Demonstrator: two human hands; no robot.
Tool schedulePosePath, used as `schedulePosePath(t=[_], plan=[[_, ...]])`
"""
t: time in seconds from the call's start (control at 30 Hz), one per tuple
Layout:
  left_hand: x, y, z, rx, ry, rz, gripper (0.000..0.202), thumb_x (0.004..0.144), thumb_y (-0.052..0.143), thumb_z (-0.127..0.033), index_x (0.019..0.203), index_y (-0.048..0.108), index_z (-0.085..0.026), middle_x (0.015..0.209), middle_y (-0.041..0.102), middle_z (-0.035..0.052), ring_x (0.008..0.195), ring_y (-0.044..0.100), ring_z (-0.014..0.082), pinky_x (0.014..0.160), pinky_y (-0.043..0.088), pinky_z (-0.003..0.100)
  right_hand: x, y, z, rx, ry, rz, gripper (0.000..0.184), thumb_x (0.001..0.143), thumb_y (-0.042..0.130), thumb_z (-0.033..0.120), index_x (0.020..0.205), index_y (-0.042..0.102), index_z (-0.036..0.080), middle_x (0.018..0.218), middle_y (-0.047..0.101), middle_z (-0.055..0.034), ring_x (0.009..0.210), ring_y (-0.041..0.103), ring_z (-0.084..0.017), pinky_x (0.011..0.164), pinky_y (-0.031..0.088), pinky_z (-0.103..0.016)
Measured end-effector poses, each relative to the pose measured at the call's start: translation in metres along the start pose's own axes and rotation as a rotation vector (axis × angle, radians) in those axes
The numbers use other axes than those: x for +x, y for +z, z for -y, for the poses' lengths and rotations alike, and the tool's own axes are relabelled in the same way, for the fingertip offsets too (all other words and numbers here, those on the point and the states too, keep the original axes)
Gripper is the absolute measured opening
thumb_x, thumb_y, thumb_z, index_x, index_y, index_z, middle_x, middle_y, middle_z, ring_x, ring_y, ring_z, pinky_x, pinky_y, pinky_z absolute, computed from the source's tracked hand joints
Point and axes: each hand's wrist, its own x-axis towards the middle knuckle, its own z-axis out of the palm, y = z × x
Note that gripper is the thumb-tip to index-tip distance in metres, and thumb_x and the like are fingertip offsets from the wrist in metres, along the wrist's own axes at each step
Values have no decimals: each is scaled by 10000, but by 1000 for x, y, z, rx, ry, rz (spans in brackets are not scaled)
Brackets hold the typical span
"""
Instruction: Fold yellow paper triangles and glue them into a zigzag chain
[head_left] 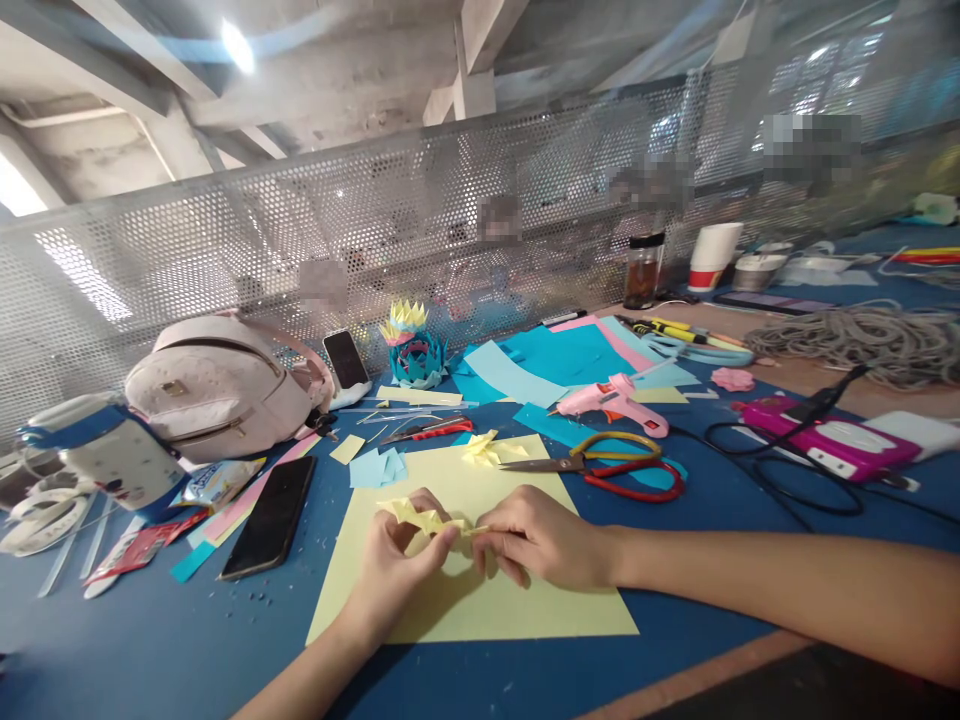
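My left hand grips a pale yellow folded paper strip with a zigzag, pointed edge. At the strip's right end, the fingers of my right hand pinch it. Both hands are just above a yellow paper sheet on the blue table. Beyond them lies a small heap of yellow folded paper pieces. Scissors with one yellow and one red handle rest to the right of that heap, their blades closed. Light blue paper squares sit at the sheet's upper left corner.
A pink glue gun lies behind the scissors, its cord running right to a magenta power strip. A black phone, a tumbler and a pink backpack are at left. A blue and yellow paper crown-like piece stands at back.
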Motion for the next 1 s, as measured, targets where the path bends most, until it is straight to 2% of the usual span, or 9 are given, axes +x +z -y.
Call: schedulePosePath(t=[0.07,0.13,0.23,0.3,0.4,0.53,0.67,0.9,1.0], plan=[[0,1,2,-17,-4,23,256,788,749,-380,703,631,-169,710,648,25,690,624,173,634,479,243,0,0,0,19,3,11,531,1063,371,449,864,746,131,488,613,-3,486,610,-125,605,496,-215],[1,3,6,-67,-74,66,247,774,763,-385,754,640,-172,693,669,25,679,637,179,639,490,251,0,1,-1,40,13,30,552,1064,356,490,888,737,132,500,617,-3,510,623,-129,623,495,-219],[2,4,10,-144,-183,61,285,759,788,-403,758,617,-176,651,677,18,657,648,179,641,499,257,0,1,-1,50,48,26,526,1024,434,558,840,688,136,535,628,-6,504,597,-123,561,444,-209],[3,3,11,-187,-216,10,316,757,797,-431,764,616,-173,667,691,23,649,647,170,628,495,249,1,0,1,71,76,-30,457,984,519,567,863,641,143,573,628,3,510,583,-121,527,405,-207],[5,1,10,-216,-250,-46,358,748,805,-475,781,634,-162,669,690,19,619,627,151,608,485,236,2,-4,3,99,80,-172,348,977,563,507,998,595,161,710,635,5,613,597,-125,572,421,-213],[5,-1,7,-150,-255,-91,367,735,816,-479,707,659,-149,635,664,6,593,600,130,595,468,216,4,-10,5,38,1,-299,279,992,562,429,949,645,167,888,646,-39,705,575,-122,587,420,-218],[4,-1,4,-159,-233,-70,319,740,817,-444,714,693,-151,706,698,24,684,650,161,656,496,232,4,-12,5,-18,-57,-283,246,992,584,385,1004,725,183,936,665,-53,735,575,-126,585,414,-219],[6,-1,3,-150,-207,-99,297,719,830,-416,689,700,-151,726,705,36,696,658,176,666,511,255,5,-9,1,-28,-45,-311,228,936,673,397,923,725,175,872,645,-34,694,546,-121,596,419,-223],[5,-1,4,-185,-234,-98,301,715,837,-410,695,688,-149,788,711,42,718,661,175,673,510,252,5,-10,1,-23,-58,-299,234,928,679,409,947,740,183,918,634,-47,705,538,-124,588,413,-223]])
